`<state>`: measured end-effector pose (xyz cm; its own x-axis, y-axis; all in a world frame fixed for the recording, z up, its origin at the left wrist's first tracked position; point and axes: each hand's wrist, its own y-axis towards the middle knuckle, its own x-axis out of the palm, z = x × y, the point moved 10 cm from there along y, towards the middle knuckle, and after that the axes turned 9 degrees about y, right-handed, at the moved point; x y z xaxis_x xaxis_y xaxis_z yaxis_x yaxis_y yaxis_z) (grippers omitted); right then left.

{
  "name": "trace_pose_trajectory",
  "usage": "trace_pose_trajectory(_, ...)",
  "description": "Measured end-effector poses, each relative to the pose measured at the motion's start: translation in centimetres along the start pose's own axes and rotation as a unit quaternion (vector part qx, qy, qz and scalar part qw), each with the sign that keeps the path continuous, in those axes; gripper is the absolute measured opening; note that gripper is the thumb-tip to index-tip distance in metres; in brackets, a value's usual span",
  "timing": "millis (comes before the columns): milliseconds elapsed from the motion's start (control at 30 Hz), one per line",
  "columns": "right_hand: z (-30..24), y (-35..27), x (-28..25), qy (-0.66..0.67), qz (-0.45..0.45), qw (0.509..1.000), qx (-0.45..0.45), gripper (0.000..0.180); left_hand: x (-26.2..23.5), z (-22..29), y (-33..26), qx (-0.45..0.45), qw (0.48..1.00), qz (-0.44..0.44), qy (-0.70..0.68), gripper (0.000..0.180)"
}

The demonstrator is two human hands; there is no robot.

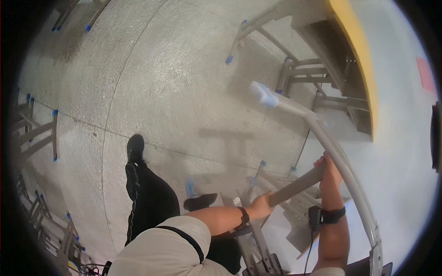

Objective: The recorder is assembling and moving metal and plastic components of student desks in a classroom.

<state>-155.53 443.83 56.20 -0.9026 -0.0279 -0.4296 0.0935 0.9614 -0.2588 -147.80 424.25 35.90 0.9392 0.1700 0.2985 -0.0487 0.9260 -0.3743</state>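
Observation:
My left hand (261, 205) is closed around one end of a flat grey crossbar (296, 187). At the bar's other end, my right hand (330, 177) is wrapped round it, close beside a long curved grey tube (343, 161). Bar and tube look like parts of one raised, tilted furniture frame; its exact kind is unclear. A pale blue cap (264, 94) covers the tube's upper end. Lower parts of the frame are partly hidden behind my left forearm. On my right wrist is a black strap with a small device and a cable.
A desk with a yellow edge (372, 92) and grey legs stands at the upper right. Grey blue-capped furniture legs (39, 135) line the left side, with more at the top left. My black shoe (135, 148) rests on the speckled floor (175, 87). Cables (90, 269) lie at the lower left.

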Motion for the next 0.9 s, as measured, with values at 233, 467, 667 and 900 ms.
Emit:
trace_pose_trajectory(233, 10.3, 3.4, 0.2, -0.023, 0.018, 0.996, 0.079, 0.01, -1.6, -7.5, 1.5, -0.079, 0.994, -0.07, 0.018, 0.051)
trace_pose_trajectory(467, 17.8, 4.4, -0.5, 0.003, -0.036, 0.997, 0.073, 0.013, -1.6, -14.9, 1.3, -0.112, 0.989, -0.077, 0.06, 0.05)
trace_pose_trajectory(667, 19.8, 3.8, -1.2, -0.119, -0.124, 0.981, -0.087, 0.036, -3.3, -16.3, 2.3, -0.13, 0.99, -0.06, 0.013, 0.038)
trace_pose_trajectory(900, 22.9, 4.5, 1.1, -0.025, -0.035, 0.999, -0.025, 0.028, -2.8, -20.2, 2.8, -0.139, 0.99, -0.007, 0.026, 0.037)
